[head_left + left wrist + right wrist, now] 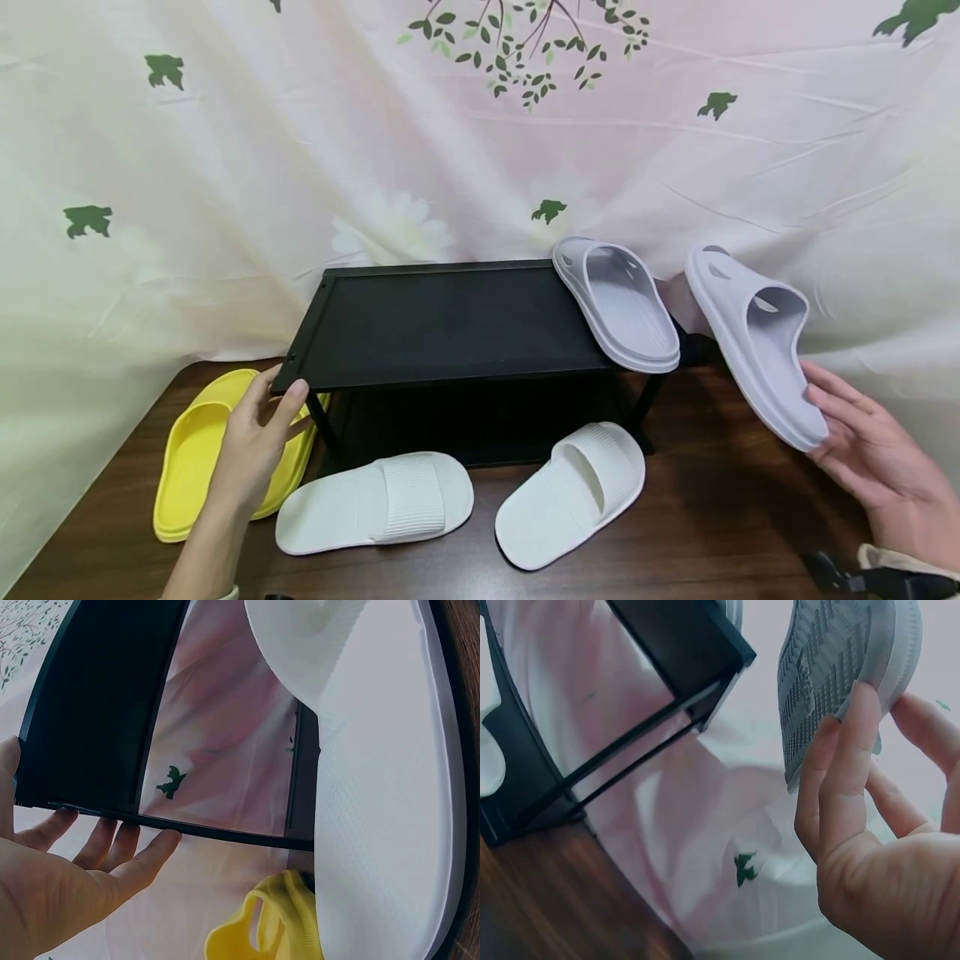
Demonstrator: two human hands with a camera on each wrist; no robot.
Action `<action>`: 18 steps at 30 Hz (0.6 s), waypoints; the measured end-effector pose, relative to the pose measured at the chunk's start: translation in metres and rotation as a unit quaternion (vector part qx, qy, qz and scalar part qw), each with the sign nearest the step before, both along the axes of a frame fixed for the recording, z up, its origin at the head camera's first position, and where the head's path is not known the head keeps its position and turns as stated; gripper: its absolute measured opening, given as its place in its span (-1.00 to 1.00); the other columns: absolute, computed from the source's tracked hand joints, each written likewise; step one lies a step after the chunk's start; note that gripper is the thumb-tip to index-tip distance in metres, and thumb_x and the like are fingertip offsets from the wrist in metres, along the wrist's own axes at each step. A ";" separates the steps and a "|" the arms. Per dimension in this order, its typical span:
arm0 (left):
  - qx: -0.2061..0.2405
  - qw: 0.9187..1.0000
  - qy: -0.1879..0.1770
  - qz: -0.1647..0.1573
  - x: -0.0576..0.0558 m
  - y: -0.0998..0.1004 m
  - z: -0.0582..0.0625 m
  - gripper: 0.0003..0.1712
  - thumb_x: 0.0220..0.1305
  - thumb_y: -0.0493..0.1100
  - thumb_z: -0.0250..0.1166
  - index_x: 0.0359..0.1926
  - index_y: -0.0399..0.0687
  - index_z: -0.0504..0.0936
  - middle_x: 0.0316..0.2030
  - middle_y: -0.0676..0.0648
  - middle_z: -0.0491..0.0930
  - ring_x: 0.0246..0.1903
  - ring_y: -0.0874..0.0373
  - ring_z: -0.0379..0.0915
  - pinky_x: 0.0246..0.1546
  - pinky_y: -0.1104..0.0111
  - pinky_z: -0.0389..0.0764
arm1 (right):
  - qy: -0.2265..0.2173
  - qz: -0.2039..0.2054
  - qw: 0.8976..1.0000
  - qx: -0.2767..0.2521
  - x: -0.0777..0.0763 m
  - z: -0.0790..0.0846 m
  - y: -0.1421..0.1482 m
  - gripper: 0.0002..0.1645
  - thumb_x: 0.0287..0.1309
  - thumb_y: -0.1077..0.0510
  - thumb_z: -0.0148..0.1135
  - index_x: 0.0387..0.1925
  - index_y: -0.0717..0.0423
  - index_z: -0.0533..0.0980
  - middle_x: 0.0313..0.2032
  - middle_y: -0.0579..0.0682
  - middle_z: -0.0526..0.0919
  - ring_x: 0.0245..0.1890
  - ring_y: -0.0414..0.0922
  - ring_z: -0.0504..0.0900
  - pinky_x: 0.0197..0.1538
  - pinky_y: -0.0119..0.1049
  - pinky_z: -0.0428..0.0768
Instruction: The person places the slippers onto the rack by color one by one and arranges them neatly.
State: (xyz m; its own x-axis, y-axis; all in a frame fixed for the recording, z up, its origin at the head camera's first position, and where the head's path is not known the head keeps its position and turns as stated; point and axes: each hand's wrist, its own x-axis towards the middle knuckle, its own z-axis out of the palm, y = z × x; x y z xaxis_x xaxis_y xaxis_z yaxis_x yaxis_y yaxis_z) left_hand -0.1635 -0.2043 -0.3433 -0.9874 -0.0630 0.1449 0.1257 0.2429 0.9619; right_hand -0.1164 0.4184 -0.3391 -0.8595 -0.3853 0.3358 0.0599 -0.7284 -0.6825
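A black two-tier shoe rack (442, 325) stands in the middle of the head view. My left hand (258, 433) holds its upper front left corner, with thumb and fingertips against the edges. On the upper shelf's right end lies a grey slipper (633, 321), its toe toward the back. My right hand (877, 442) pinches the heel of a second grey slipper (772, 358), raised in the air to the right of the rack. In the right wrist view this slipper's textured sole (817, 682) faces the rack, and the fingers (847, 765) press against the heel end.
Two white slippers lie before the rack, one sideways (330, 508) and one slanted (540, 517). A yellow pair (198, 450) sits at the left, partly behind my left arm. A printed cloth (450, 150) hangs behind the brown wooden tabletop (720, 517).
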 end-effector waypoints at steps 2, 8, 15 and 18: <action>-0.004 1.000 0.000 0.003 0.000 0.000 0.000 -0.46 0.34 0.05 0.10 0.29 0.05 0.27 0.11 0.07 0.29 0.06 0.17 0.30 -0.10 0.51 0.60 | -0.001 -0.014 1.000 0.013 -0.002 0.004 -0.004 -0.30 0.38 0.35 -0.75 0.33 0.15 0.25 0.00 0.22 0.57 -0.12 0.01 0.63 -0.17 -0.21 0.66; 0.001 1.000 0.000 0.002 0.000 0.000 -0.001 -0.47 0.34 0.03 0.11 0.28 0.05 0.27 0.11 0.10 0.28 0.07 0.18 0.29 -0.11 0.51 0.60 | 0.004 -0.038 0.998 0.050 -0.011 0.024 -0.015 -0.33 0.37 0.41 -0.67 0.30 0.17 0.27 -0.01 0.20 0.58 -0.14 0.01 0.65 -0.17 -0.20 0.67; 0.007 1.000 -0.001 0.001 0.000 0.000 0.000 -0.47 0.34 0.03 0.11 0.28 0.05 0.27 0.11 0.09 0.29 0.07 0.16 0.29 -0.11 0.53 0.60 | -0.005 -0.039 0.996 0.077 -0.016 0.037 -0.036 -0.36 0.36 0.44 -0.59 0.29 0.16 0.29 0.00 0.16 0.57 -0.10 0.00 0.63 -0.10 -0.19 0.66; -0.006 1.000 -0.002 0.004 0.001 -0.001 0.001 -0.46 0.34 0.06 0.10 0.28 0.06 0.27 0.13 0.06 0.28 0.07 0.16 0.29 -0.06 0.44 0.61 | -0.010 -0.038 0.996 0.081 -0.018 0.040 -0.043 -0.37 0.36 0.44 -0.56 0.29 0.15 0.30 -0.01 0.15 0.57 -0.11 0.00 0.63 -0.09 -0.19 0.66</action>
State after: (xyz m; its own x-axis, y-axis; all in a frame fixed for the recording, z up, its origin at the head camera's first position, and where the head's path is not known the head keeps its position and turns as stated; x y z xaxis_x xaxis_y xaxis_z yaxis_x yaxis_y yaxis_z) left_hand -0.1628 -0.2049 -0.3423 -0.9875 -0.0701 0.1409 0.1188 0.2551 0.9596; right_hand -0.1340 0.3752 -0.2990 -0.8941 -0.3669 0.2567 0.0243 -0.6121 -0.7904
